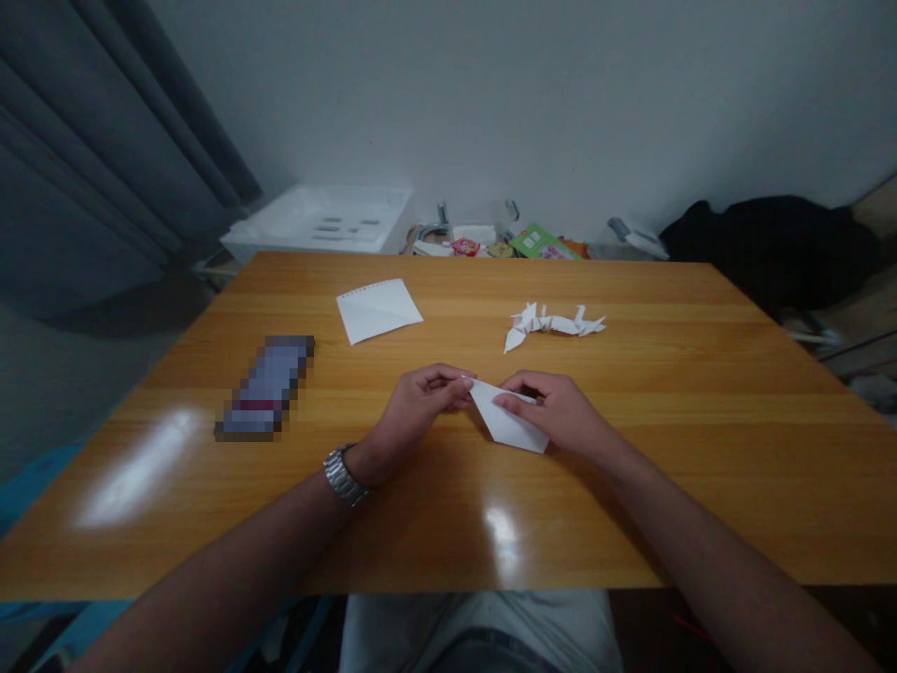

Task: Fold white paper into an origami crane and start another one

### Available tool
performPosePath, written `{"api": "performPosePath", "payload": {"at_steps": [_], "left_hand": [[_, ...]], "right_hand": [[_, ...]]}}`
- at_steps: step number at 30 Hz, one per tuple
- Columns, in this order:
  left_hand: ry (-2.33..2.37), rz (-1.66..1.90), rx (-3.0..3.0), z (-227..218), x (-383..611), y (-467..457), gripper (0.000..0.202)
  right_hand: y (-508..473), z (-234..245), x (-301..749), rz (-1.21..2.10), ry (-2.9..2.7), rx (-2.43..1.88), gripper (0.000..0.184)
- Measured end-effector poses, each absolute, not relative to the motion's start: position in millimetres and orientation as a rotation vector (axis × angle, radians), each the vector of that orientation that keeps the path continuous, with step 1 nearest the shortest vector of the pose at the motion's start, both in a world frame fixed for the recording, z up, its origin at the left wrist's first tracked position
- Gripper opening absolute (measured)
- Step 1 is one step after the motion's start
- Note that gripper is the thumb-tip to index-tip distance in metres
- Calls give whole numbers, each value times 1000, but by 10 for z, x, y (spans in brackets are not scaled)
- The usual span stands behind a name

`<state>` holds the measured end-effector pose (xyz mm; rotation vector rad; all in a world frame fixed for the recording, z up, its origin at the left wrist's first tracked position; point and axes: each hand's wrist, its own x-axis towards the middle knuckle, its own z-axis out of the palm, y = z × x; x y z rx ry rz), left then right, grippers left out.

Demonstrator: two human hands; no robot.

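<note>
A folded piece of white paper [505, 422] is held between my two hands, a little above the wooden table. My left hand [429, 397] pinches its upper left corner between thumb and fingers. On its right side, my right hand [553, 407] grips it with the thumb on top and the fingers behind. Beyond my hands, to the right, lies a folded white paper figure [553, 323] with several pointed parts. A flat sheet of white paper [379, 312] with a row of punched holes along one edge rests farther back on the left.
On the wooden table [701, 421], a pixelated phone-like object [266, 388] lies at the left. Behind the far edge stand a white foam box [329, 215], a green booklet [543, 243] and small items. Black cloth [771, 248] is heaped at the back right.
</note>
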<state>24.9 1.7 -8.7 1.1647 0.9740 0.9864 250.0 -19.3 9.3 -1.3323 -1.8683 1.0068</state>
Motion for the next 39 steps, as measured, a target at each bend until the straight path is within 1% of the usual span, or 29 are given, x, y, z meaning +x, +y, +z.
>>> {"api": "performPosePath", "payload": {"at_steps": [5,12,17,20,22,27,35,39], "left_hand": [[994,962,1215,-109,224,37,37],[968,982,1209,-139,219,29,35],[966,1003,1323,-145,216,18,40],[957,1000,1287,-130,227,5,43],[956,973,1247,-113,239,-8,41],[998,900,1294,-73,269,-24,30],[1019,963,1382,-17,265,-31,27],[1008,973,1463,16,257,-57,32]], "right_hand": [[-200,112,2499,995,-1868,-1338,25],[-198,115,2503,929,-1888,-1348,22],[-192,113,2503,892,-1903,-1350,22],[-189,108,2502,880,-1901,-1351,21],[-189,108,2498,883,-1892,-1355,21],[-201,122,2481,920,-1880,-1357,21],[-217,133,2454,965,-1850,-1377,23],[-221,139,2445,969,-1842,-1374,22]]}}
